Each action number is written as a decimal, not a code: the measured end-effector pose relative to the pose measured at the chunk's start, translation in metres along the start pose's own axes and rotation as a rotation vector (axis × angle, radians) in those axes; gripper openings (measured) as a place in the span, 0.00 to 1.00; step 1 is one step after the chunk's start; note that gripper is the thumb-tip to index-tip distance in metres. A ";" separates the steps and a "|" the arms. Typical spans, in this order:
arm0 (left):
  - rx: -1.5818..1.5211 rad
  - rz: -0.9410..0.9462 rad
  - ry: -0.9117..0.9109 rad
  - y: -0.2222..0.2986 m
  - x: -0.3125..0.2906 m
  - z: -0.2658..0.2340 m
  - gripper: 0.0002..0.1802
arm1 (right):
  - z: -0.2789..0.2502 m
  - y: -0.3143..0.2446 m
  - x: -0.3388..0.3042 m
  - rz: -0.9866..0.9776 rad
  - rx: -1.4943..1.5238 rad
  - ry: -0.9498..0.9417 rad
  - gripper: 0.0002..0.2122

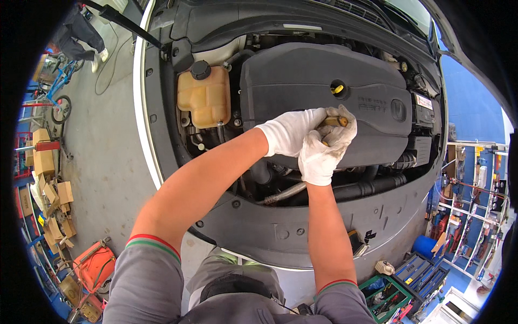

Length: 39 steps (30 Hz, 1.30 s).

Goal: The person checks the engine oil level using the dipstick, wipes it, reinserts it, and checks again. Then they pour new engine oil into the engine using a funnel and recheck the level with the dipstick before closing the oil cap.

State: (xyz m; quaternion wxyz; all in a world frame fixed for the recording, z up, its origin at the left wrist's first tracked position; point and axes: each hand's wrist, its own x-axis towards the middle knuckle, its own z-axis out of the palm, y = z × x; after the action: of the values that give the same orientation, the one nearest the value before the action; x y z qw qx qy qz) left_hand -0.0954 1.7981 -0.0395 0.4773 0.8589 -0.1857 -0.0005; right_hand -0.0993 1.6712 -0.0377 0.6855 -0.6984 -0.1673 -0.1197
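Note:
Both my hands, in white work gloves with grey smudges, come together above the dark engine cover (302, 70). Between the gloves is a short, yellow-brown, rounded piece (335, 121), mostly wrapped by fingers, so its kind is unclear. My left hand (294, 131) reaches in from the left with its fingers closed on this piece. My right hand (325, 154) is curled around it from below and to the right. Just beyond the gloves, a yellow dipstick handle (338, 88) shows in a round opening of the cover.
Left of the cover stands an amber coolant tank (202, 97) with a black cap (200, 69). A black prop rod (127, 24) rises at the upper left. Toolboxes (421, 275) stand at the lower right. Another person's legs (81, 35) are at the far left.

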 end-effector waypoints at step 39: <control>1.026 -0.441 -0.016 0.026 0.005 0.055 0.13 | -0.451 0.022 -0.037 0.242 -1.465 -0.754 0.14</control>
State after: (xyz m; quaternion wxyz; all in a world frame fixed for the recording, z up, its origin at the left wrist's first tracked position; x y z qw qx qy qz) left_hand -0.1089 1.7390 -0.0472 -0.0146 0.9996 0.0182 -0.0162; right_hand -0.0966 1.2186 -0.0584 -0.0364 -0.9741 -0.1892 0.1184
